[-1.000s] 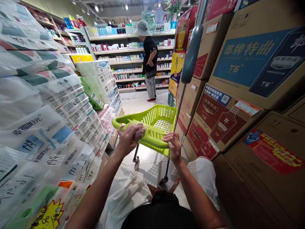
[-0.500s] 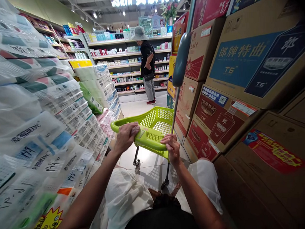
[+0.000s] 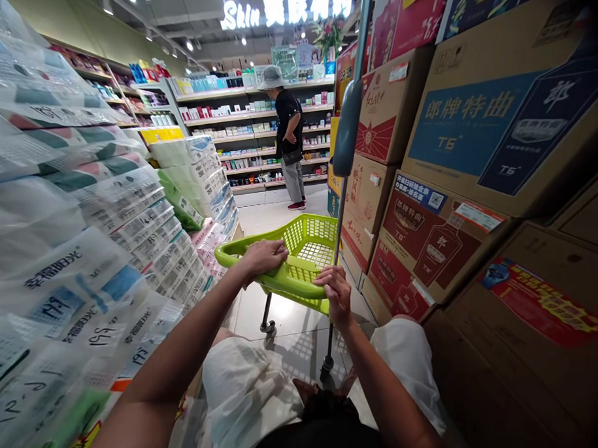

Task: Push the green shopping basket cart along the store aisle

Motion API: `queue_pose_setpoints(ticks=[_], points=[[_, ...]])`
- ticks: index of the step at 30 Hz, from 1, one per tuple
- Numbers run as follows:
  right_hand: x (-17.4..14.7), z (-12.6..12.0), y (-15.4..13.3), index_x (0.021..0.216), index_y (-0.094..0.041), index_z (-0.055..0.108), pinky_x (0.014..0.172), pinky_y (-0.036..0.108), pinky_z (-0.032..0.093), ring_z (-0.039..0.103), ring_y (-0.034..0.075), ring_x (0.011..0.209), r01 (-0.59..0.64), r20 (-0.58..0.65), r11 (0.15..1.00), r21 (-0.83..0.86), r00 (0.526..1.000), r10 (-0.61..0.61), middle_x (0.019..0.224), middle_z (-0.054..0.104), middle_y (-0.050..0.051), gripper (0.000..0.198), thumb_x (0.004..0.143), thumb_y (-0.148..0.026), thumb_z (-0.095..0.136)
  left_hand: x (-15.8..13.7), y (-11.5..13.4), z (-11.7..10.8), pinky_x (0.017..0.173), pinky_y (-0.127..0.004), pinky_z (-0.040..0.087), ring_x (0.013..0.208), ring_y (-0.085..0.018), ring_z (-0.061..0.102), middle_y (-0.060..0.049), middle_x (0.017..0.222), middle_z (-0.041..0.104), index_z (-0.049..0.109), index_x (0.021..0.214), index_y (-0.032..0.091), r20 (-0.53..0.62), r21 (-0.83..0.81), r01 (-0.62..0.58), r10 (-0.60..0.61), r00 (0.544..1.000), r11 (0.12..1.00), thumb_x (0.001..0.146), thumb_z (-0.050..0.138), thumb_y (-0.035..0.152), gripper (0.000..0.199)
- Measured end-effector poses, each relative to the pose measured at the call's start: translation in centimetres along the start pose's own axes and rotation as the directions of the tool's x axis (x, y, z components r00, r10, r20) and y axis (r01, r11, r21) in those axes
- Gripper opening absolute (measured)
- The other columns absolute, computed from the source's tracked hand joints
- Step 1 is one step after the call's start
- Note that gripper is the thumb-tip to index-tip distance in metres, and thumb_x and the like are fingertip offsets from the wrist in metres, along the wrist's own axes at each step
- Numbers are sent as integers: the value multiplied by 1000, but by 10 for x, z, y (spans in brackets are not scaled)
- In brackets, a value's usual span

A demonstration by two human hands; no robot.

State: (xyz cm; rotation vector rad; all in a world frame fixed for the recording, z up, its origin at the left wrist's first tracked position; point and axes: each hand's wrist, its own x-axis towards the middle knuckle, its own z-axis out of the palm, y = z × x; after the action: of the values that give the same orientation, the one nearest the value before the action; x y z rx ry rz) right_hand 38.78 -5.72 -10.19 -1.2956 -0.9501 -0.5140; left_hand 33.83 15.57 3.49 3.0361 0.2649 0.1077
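Observation:
A lime-green plastic shopping cart (image 3: 294,287) with a perforated basket stands in front of me on thin metal legs with casters. My left hand (image 3: 265,256) lies over the left-middle part of its handle rim, fingers curled down. Near the right corner of the rim, my right hand (image 3: 335,291) is closed with its fingertips over the edge. A thin metal pole with a blue-grey grip (image 3: 350,127) rises beside my right hand; whether the fingers also touch it I cannot tell. The part of the basket that shows holds nothing.
Stacked plastic-wrapped tissue packs (image 3: 146,216) line the left side. On the right, cardboard cartons (image 3: 472,126) are piled high and close. Ahead, a person in a hat (image 3: 289,123) stands facing shelves of boxed goods (image 3: 251,131). Tiled floor (image 3: 266,209) lies between.
My left hand has shifted a little to the right along the cart's handle. The right hand stays at its corner. The view has tilted slightly up, showing more of the lit sign.

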Motion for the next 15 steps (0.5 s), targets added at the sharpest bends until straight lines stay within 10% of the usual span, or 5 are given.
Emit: queue_pose_setpoints(ticks=[6,11,15], points=[[-1,-5,3,75,-25,70,93,45,49,64,22,89,37,-13,999,-18,999,-37,77,70,2,35,96,-23,42,32,6,0,75,-31,46,84,-23,68,-6,91,77,77,82,23,362,-100,-60,92,927,993,88,52,48,36],[-1,-11,2,71,-24,68,90,43,48,62,21,86,7,-56,1000,-30,998,-9,75,69,2,37,99,-23,43,-5,17,4,84,-35,48,88,-25,67,-7,93,74,72,96,23,-3,-82,-278,279,960,957,97,47,49,36],[0,-17,0,71,-24,65,86,40,48,61,20,84,-3,-74,1000,-10,997,2,76,68,2,35,99,-23,43,-45,34,13,93,-36,51,97,-23,68,-9,106,73,70,105,25,-155,-73,-551,536,830,831,100,47,43,30]])
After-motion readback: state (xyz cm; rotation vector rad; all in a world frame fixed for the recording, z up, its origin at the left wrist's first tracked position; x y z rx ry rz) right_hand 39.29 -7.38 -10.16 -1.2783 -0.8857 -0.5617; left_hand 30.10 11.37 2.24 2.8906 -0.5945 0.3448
